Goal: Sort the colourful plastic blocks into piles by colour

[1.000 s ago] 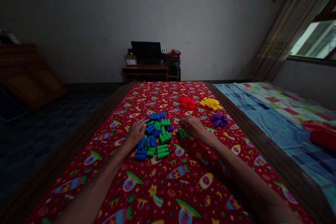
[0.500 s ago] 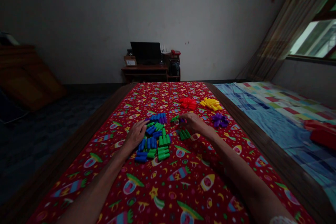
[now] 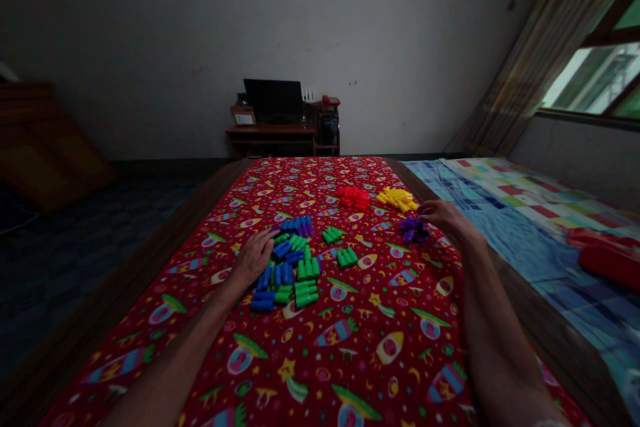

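Observation:
My left hand [image 3: 253, 259] lies at the left edge of a mixed group of blue and green plastic pieces [image 3: 287, 275]; its fingers are stretched out, touching the group's edge. Blue and purple pieces [image 3: 299, 225] form a row at its far end. My right hand [image 3: 445, 217] is at a small pile of purple pieces [image 3: 414, 231], with its fingertips pinched at the pile's upper right; a purple piece seems to be at the tips, partly hidden. Between the hands lie two green clusters, one farther [image 3: 331, 235] and one nearer [image 3: 347, 257].
A red pile [image 3: 353, 198] and a yellow pile [image 3: 397, 199] lie toward the far right of the red patterned cloth [image 3: 320, 353]. Beyond the table stands a desk with a monitor [image 3: 274, 101]. A bed with a checked cover [image 3: 520, 233] borders the right side.
My right hand has moved right, from the green clusters to the purple pile, carrying something purple. My left hand stays beside the blue and green group. The view has shifted slightly.

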`<state>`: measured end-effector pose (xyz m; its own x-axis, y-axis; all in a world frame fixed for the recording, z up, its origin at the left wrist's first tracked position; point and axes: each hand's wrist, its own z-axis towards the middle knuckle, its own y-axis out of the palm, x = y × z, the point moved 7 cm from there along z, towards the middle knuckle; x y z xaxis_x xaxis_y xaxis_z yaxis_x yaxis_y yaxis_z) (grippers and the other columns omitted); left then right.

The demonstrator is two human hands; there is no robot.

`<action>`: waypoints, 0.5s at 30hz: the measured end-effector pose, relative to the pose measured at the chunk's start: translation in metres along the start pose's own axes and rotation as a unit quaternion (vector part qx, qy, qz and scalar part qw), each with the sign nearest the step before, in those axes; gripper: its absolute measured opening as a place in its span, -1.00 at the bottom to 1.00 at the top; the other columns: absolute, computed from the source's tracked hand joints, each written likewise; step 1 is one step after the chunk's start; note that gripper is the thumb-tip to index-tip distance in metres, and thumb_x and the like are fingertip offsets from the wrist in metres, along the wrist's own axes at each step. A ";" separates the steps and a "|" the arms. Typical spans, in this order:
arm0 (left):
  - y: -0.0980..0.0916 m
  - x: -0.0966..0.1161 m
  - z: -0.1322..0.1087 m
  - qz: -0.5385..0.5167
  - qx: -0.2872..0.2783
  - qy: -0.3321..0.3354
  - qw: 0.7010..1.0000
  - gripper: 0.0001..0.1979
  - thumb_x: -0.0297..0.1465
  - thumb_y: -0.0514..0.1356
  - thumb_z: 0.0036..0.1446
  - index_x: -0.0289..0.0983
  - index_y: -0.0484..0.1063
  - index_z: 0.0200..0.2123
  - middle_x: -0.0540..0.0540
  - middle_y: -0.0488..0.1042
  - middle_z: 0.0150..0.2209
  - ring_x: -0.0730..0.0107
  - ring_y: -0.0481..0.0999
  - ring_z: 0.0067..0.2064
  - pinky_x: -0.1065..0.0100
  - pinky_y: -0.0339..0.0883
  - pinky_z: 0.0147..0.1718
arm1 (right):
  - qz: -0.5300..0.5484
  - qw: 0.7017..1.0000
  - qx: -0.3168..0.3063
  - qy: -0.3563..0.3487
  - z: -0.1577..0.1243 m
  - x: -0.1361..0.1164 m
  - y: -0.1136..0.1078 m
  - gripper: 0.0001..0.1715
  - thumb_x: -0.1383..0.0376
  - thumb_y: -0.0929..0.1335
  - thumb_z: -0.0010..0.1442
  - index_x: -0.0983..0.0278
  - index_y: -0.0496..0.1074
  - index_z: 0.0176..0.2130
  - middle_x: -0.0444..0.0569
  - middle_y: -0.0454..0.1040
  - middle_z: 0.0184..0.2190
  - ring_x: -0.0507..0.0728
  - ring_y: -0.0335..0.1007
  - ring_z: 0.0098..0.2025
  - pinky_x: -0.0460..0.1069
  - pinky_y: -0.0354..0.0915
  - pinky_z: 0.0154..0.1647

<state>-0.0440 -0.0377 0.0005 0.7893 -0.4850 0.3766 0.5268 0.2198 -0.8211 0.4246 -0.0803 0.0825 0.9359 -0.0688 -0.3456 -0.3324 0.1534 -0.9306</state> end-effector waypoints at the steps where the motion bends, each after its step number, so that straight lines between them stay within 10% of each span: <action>1: 0.000 0.000 0.000 0.000 0.000 0.000 1.000 -0.48 -0.21 -0.16 0.24 -0.32 0.46 -0.01 -0.23 0.48 0.05 0.13 0.41 0.11 0.02 0.24 0.15 | 0.012 1.000 -0.023 0.003 -0.001 0.000 0.001 -0.72 0.31 0.38 0.04 0.34 0.58 -0.22 0.04 0.60 -0.33 0.10 0.48 -0.36 -0.11 0.28 -0.38; 5: 0.000 0.000 -0.001 -0.003 0.002 0.004 1.000 -0.51 -0.21 -0.15 0.24 -0.28 0.45 0.00 -0.20 0.48 0.06 0.16 0.40 0.12 0.05 0.23 0.15 | -0.003 0.997 -0.068 0.032 -0.004 -0.003 0.001 -0.79 0.33 0.42 -0.02 0.33 0.56 -0.30 0.01 0.59 -0.36 0.06 0.45 -0.40 -0.14 0.24 -0.44; 10: 0.001 -0.003 0.000 -0.008 0.012 0.007 1.000 -0.51 -0.21 -0.14 0.24 -0.27 0.46 -0.02 -0.20 0.49 0.04 0.16 0.42 0.11 0.06 0.24 0.15 | -0.033 0.999 0.033 -0.001 -0.009 -0.024 -0.019 -0.81 0.34 0.35 0.08 0.34 0.56 -0.31 0.03 0.56 -0.38 0.09 0.44 -0.38 -0.10 0.22 -0.39; 15: 0.003 -0.004 0.000 -0.017 0.010 0.001 1.000 -0.50 -0.20 -0.15 0.23 -0.29 0.46 -0.02 -0.21 0.48 0.04 0.14 0.41 0.10 0.05 0.24 0.14 | 0.068 0.981 0.130 -0.130 -0.018 -0.103 -0.011 -0.70 0.30 0.25 0.19 0.38 0.54 -0.25 0.07 0.55 -0.37 0.09 0.42 -0.37 -0.07 0.23 -0.32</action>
<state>-0.0459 -0.0349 -0.0031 0.7706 -0.4934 0.4033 0.5594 0.2205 -0.7991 0.3300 -0.0929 0.1261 0.8941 0.2182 -0.3912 -0.4474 0.3929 -0.8034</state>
